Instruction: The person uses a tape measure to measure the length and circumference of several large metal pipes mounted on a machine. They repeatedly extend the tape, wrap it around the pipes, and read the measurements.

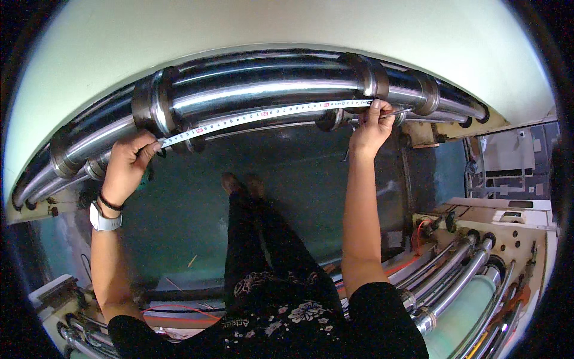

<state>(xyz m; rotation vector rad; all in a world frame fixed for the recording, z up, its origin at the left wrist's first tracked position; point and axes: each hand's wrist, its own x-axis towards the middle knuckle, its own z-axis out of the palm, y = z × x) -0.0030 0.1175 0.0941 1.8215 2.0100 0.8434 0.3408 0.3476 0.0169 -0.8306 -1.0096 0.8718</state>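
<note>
A white measuring tape (263, 115) is stretched along the shiny metal rollers (263, 93) ahead of me, its marks facing up. My left hand (128, 164) pinches one end of it, just below a dark ring (152, 102) on the roller. At the tape's other end, my right hand (372, 133) grips it between thumb and fingers, close under a second dark ring (372, 78). A slim metal rod or tool shows beside the right fingers; I cannot make out whether they hold it. A white watch (106, 216) sits on my left wrist.
A large pale machine panel (287, 24) curves above the rollers. Behind me at the lower right are more rollers (460, 269), a pale green cylinder (460, 317) and an orange cable (418, 233). My feet (242, 184) stand on the dark green floor (179, 221).
</note>
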